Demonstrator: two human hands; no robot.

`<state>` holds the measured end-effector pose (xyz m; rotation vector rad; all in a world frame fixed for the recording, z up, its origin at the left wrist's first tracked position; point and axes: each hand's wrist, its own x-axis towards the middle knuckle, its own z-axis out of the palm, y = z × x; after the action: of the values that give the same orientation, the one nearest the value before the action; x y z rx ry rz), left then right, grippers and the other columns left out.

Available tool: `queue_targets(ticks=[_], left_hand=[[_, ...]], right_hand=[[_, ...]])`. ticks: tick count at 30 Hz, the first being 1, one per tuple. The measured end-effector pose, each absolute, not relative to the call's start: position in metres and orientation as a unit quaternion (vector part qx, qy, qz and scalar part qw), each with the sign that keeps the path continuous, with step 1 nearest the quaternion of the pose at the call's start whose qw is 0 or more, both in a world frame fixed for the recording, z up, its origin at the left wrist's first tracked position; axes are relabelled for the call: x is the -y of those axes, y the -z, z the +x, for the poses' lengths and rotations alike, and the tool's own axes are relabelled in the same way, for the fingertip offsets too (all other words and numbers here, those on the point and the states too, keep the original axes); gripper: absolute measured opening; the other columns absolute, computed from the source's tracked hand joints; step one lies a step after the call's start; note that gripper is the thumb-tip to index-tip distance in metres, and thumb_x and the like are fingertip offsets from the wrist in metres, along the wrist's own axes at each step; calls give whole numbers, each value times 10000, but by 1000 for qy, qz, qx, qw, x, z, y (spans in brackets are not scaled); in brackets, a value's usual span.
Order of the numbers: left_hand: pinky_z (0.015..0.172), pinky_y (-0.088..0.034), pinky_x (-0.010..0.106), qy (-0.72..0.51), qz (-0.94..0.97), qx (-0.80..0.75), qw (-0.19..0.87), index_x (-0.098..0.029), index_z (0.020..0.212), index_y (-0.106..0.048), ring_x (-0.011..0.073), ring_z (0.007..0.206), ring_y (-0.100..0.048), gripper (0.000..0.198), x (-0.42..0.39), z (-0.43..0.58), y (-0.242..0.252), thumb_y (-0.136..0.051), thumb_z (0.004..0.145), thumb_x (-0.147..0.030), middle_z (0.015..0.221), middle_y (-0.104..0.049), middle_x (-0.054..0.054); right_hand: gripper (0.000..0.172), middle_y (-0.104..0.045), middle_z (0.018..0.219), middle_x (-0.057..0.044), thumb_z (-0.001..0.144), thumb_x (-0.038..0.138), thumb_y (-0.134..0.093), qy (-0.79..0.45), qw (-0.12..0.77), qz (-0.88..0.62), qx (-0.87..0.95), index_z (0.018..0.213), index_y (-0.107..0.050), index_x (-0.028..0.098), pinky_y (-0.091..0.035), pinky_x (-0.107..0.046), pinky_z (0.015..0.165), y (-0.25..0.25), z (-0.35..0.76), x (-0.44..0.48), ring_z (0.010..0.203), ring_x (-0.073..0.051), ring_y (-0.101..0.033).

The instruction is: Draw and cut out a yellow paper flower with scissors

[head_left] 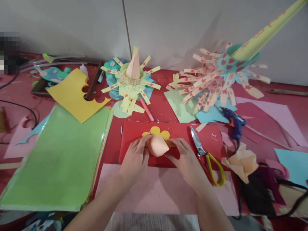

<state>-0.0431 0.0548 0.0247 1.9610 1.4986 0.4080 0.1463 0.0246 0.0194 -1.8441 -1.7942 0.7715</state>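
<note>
Over the middle of the red board (132, 131), the left hand (136, 153) pinches one side of a peach paper cone (157, 146), while the right hand (184, 156) curves at the other, thumb and fingers parted (whether they grip, I cannot tell). A yellow flower (156, 130) shows above the board; scissors (202, 150) lie across its right end, green paper (60, 160) to its left.

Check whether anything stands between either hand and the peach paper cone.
Nothing visible does: the left hand and right hand closely flank the peach paper cone. The yellow paper flower shows beyond it, partly covered. The scissors lie outside, to the right hand's right.
</note>
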Motion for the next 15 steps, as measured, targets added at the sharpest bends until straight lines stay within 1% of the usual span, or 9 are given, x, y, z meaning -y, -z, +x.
queue_targets(ticks=[8, 12, 15], left_hand=[[916, -480, 400, -162, 749, -566, 306, -224, 1223, -468, 197, 1093, -572, 438, -54, -43, -21, -345, 829, -77, 1222, -605, 44], [925, -474, 400, -168, 749, -563, 306, -232, 1223, -472, 196, 1096, -571, 453, -54, -43, -22, -344, 821, -66, 1225, -604, 39], [938, -467, 407, -170, 745, -564, 313, -237, 1230, -471, 197, 1103, -565, 469, -54, -43, -24, -343, 813, -62, 1237, -598, 36]], right_hand=[[331, -584, 1069, -56, 792, 207, -636, -276, 230, -662, 658, 1099, -522, 261, -500, -425, 862, -21, 146, -26, 1006, -245, -591], [367, -585, 1062, -58, 777, 238, -666, -265, 222, -659, 668, 1106, -505, 254, -499, -423, 846, -23, 145, -25, 1016, -255, -587], [396, -589, 1026, -62, 754, 271, -696, -253, 212, -665, 670, 1096, -499, 235, -503, -419, 811, -22, 144, -24, 987, -263, -588]])
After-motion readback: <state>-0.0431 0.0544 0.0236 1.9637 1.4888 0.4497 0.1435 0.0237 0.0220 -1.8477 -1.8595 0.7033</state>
